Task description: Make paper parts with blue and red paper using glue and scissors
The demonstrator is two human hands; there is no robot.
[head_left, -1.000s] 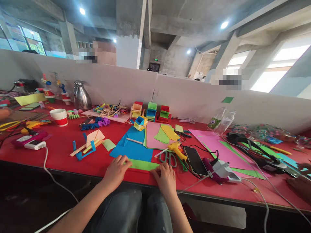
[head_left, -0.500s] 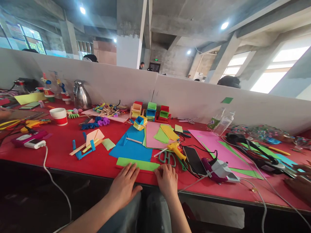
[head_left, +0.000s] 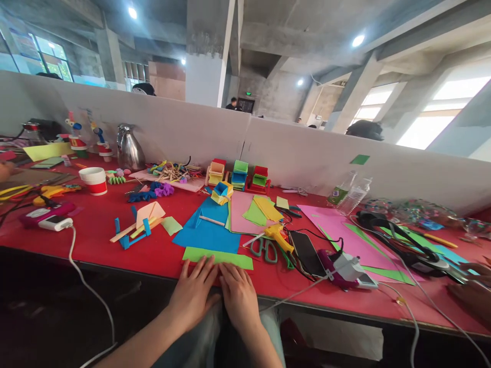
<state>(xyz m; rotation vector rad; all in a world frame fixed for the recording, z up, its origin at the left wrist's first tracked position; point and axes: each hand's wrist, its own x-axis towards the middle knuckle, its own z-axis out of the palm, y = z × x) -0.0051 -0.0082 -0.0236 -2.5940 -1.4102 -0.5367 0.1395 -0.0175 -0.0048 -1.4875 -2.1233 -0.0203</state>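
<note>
Both hands (head_left: 217, 296) drew together below unlabelled green strip (head_left: 217, 257).

The left hand (head_left: 195, 291) and right hand (head_left: 238, 296) lie side by side and cover a red sheet (head_left: 219, 279) at the near edge of the tabletop (head_left: 95, 240), so little of it shows. At 3 o'clock another person's hand (head_left: 473, 291) is blurry and cut off by the picture's edge. At 9 o'clock a bit of another hand (head_left: 4, 170) is cut off too. The bottle (head_left: 355, 196) label is too small to read.
</note>
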